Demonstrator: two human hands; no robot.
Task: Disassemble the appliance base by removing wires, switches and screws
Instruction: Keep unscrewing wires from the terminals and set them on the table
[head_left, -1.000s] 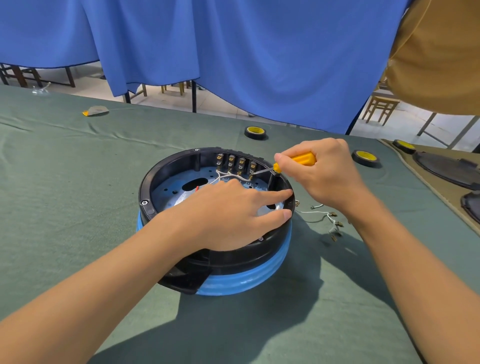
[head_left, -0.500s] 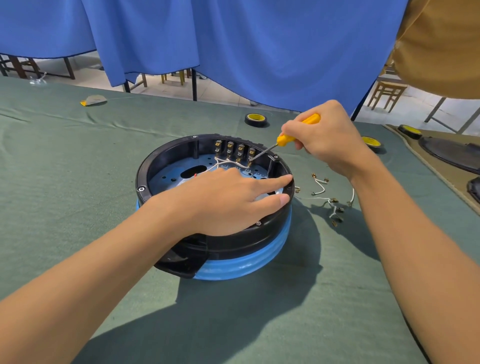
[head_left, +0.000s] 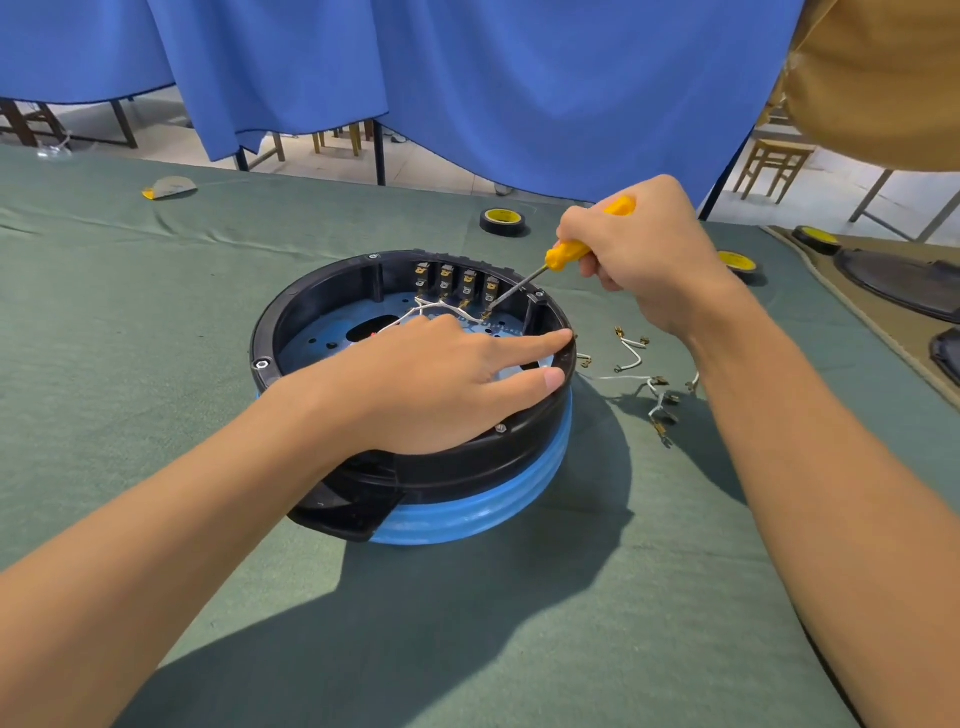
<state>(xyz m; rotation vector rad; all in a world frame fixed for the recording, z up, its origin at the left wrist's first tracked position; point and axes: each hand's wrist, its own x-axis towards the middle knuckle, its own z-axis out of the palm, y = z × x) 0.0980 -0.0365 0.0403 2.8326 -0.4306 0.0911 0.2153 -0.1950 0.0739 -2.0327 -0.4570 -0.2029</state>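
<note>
Appliance base (head_left: 457, 499) at centre of table (head_left: 156, 322). Left hand (head_left: 431, 384) flat, fingers straight, pressing rim at 3 o'clock. Right hand (head_left: 644, 254) grips screwdriver (head_left: 566, 254). Shaft slants in from 2 o'clock toward rightmost switch (head_left: 491, 291) at 1 o'clock. Tip probably on terminal, unclear.

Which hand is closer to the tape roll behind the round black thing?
Right. The right hand, gripping the screwdriver, is just right of the tape roll. The left hand rests on the appliance base, nearer the person.

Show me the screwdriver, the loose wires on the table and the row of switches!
screwdriver (head_left: 565, 255), head view, on its orange handle
loose wires (head_left: 635, 353), head view, on a curved white piece
switches (head_left: 447, 280), head view, on the second from left
</note>
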